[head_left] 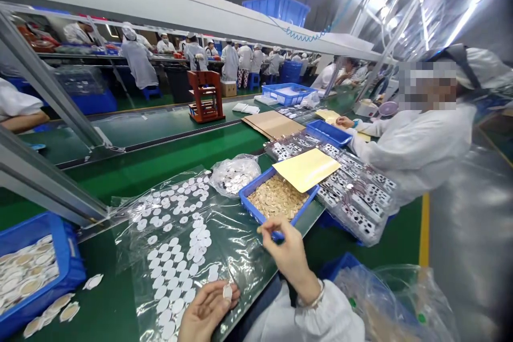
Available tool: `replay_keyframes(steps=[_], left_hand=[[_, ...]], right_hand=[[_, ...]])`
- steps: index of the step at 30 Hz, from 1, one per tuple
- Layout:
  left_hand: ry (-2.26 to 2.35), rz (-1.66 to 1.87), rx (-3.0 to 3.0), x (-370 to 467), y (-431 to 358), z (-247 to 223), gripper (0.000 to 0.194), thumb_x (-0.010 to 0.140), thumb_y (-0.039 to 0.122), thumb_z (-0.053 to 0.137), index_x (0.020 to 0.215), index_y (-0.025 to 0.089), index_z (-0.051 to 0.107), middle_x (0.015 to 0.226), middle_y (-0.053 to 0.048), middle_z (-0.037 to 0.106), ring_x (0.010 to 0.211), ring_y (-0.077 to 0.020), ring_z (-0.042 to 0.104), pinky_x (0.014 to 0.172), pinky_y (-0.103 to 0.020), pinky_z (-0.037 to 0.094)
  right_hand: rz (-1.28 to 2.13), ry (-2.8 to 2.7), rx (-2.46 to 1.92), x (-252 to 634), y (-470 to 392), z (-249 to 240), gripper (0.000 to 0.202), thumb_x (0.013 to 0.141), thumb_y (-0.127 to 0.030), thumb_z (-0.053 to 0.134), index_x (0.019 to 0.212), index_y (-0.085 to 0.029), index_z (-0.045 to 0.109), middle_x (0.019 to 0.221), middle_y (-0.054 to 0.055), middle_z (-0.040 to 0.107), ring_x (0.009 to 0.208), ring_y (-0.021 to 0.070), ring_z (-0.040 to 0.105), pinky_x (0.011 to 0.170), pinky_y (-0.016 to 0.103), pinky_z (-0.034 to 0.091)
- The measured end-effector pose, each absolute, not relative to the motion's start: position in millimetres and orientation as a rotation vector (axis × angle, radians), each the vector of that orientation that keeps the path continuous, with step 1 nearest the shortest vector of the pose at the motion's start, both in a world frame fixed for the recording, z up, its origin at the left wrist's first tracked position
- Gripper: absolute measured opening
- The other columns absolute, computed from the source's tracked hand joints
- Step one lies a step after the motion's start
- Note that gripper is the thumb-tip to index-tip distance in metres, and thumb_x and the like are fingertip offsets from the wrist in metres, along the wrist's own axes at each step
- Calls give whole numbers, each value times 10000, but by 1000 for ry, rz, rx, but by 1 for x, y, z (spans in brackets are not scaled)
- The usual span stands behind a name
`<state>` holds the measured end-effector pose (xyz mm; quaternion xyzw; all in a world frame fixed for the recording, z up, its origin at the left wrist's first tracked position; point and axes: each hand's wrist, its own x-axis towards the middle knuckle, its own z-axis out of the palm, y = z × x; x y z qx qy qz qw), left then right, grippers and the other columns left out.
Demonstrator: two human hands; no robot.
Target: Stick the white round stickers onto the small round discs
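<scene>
My left hand is closed lightly round a small white disc, low over the bench edge. Thumb and forefinger of my right hand pinch a small tan piece, just in front of a blue bin. Many flat tan pieces fill that bin, and a yellow sheet lies across its far right corner. On a clear plastic sheet beside my left hand, white round discs are spread in rows and clusters. Behind them a clear bag holds more white discs.
At the left stands a blue bin of white and tan pieces, several lying beside it. Trays of wired parts sit at the right, near a co-worker. A metal post and a red-brown rack rise from the bench.
</scene>
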<state>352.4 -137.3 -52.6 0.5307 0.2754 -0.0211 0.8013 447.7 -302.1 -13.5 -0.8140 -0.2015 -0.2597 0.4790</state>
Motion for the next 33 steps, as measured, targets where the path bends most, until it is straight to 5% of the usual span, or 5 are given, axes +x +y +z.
replay_keyframes(steps=[8,17,21,26,33], left_hand=[[406,-162,1157,338,-138,-42,302,555,322,857,772,179,704,826,-92,770,813,-237,718,823,-330,537],[556,133,1020,329,-116,-48,266,638,297,815,829,168,682,827,-71,763,831,-211,713,848,-321,513],[634,259,917,329,-102,-55,256,665,258,802,860,156,669,856,-79,761,925,-195,693,911,-295,470],[649,267,818,326,-97,-57,247,663,225,808,853,142,674,839,-76,759,944,-182,688,978,-296,430],[610,304,571,343,-102,-46,211,692,248,788,851,168,676,870,-40,748,963,-176,684,1017,-330,441]], right_hand=[[-735,-310,-2259,489,-334,-27,100,825,-267,620,818,-185,677,1052,147,648,1042,326,517,881,542,398],[-89,-856,-2203,436,-254,-51,126,909,-218,530,963,-220,644,890,21,693,808,179,654,729,311,505],[19,-910,-2177,430,-237,-72,112,839,-222,629,945,-222,665,861,24,661,786,188,644,687,312,523],[85,-824,-2139,440,-237,-82,146,896,-216,534,888,-201,679,860,52,665,803,205,642,713,345,522],[320,-729,-1798,424,-231,-43,175,906,-291,542,995,-188,652,842,26,716,701,144,686,643,262,563]])
